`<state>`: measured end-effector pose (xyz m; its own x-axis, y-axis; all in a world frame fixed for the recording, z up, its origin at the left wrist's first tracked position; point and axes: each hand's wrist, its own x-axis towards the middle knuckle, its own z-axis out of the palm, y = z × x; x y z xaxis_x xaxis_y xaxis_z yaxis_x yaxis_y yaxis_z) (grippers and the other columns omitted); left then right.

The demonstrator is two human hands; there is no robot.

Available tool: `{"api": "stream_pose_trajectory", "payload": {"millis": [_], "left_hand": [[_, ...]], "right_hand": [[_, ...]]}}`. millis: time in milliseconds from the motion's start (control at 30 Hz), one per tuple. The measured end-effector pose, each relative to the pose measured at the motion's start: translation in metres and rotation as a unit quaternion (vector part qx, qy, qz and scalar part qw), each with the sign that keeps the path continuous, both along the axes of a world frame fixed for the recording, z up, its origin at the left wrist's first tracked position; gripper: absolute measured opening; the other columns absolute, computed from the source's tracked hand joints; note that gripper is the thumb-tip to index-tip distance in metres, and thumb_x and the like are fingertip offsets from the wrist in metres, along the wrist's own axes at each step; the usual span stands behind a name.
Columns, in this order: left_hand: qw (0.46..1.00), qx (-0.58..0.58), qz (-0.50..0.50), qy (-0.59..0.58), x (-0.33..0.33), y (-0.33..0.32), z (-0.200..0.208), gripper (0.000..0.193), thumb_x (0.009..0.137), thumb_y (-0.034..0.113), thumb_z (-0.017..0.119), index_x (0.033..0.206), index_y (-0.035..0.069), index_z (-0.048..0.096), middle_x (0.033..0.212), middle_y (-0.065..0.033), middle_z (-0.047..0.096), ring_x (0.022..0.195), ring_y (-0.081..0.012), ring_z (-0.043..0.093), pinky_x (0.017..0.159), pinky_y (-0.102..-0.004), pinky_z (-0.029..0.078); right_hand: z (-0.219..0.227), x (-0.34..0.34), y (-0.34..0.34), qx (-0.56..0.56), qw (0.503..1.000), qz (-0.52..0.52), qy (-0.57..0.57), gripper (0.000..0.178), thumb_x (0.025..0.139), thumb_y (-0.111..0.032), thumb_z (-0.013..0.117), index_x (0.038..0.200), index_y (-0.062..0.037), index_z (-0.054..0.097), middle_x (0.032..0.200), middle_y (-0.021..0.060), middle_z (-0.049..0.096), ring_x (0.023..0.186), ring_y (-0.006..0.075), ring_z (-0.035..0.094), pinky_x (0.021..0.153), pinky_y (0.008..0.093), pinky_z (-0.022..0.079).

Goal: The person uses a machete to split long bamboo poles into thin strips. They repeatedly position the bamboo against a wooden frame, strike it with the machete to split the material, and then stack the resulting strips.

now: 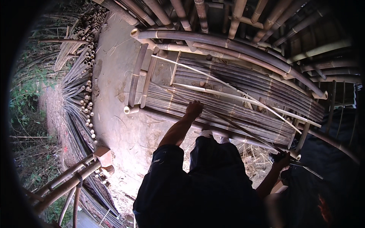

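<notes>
A slatted bamboo bench (243, 127) lies in front of me, its narrow dark strips set side by side in a frame of thicker poles. A long thin dark bamboo strip (232, 124) slants across it from upper left to lower right. My left hand (194, 109) is closed on this strip, over the bench's near edge. At the bench's right end, my right hand (280, 160) is closed around the strip's lower part. Something dark shows at its fingers, too shadowed to name. Two pale split bamboo lengths (218, 92) lie across the slats.
Thick bamboo poles (235, 43) form a rack beyond the bench. Many cut poles (81, 93) are stacked at the left. A bamboo stand with a reddish block (102, 155) is at lower left. Shavings (249, 161) litter the ground below the bench.
</notes>
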<state>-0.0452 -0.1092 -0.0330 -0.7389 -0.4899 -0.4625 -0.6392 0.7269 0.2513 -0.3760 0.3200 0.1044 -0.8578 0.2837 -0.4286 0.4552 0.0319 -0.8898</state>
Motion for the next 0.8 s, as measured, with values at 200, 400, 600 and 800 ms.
{"api": "stream_pose_trajectory", "payload": {"millis": [200, 400, 600, 800], "left_hand": [[1.000, -0.004, 0.027, 0.010, -0.001, 0.008, -0.004, 0.070, 0.074, 0.011, 0.061, 0.141, 0.010, 0.040, 0.135, -0.0147, 0.048, 0.129, -0.0329, 0.043, 0.101, -0.0544, 0.040], [0.992, 0.107, 0.049, 0.051, -0.053, 0.026, 0.002, 0.058, 0.077, 0.013, 0.056, 0.134, 0.006, 0.048, 0.129, -0.0210, 0.053, 0.121, -0.0377, 0.050, 0.101, -0.0491, 0.042], [0.922, 0.254, 0.269, 0.111, -0.084, 0.017, -0.101, 0.046, 0.087, 0.032, 0.062, 0.125, 0.007, 0.058, 0.110, -0.0170, 0.067, 0.101, -0.0332, 0.064, 0.088, -0.0419, 0.051], [0.456, 0.581, 0.656, 0.156, -0.154, 0.003, -0.146, 0.036, 0.089, 0.032, 0.065, 0.109, 0.004, 0.054, 0.092, -0.0130, 0.069, 0.092, -0.0315, 0.068, 0.087, -0.0465, 0.052]], "right_hand": [[-0.052, -0.003, -0.025, -0.026, 0.998, 0.054, 0.012, 0.025, 0.090, -0.037, 0.062, 0.091, -0.0128, 0.055, 0.069, 0.0011, 0.056, 0.066, 0.0125, 0.056, 0.057, 0.0263, 0.045], [-0.136, -0.037, 0.018, -0.018, 1.000, 0.022, -0.006, 0.026, 0.091, -0.036, 0.062, 0.099, -0.0125, 0.054, 0.086, 0.0039, 0.061, 0.075, 0.0174, 0.060, 0.062, 0.0308, 0.050], [-0.180, -0.031, 0.001, 0.020, 0.995, -0.055, -0.078, 0.025, 0.090, -0.039, 0.059, 0.087, -0.0145, 0.058, 0.085, 0.0020, 0.062, 0.071, 0.0160, 0.057, 0.061, 0.0328, 0.047], [-0.258, -0.032, 0.020, -0.005, 0.994, -0.108, -0.027, 0.023, 0.086, -0.033, 0.066, 0.092, -0.0107, 0.061, 0.084, 0.0004, 0.058, 0.073, 0.0141, 0.055, 0.061, 0.0291, 0.047]]}}
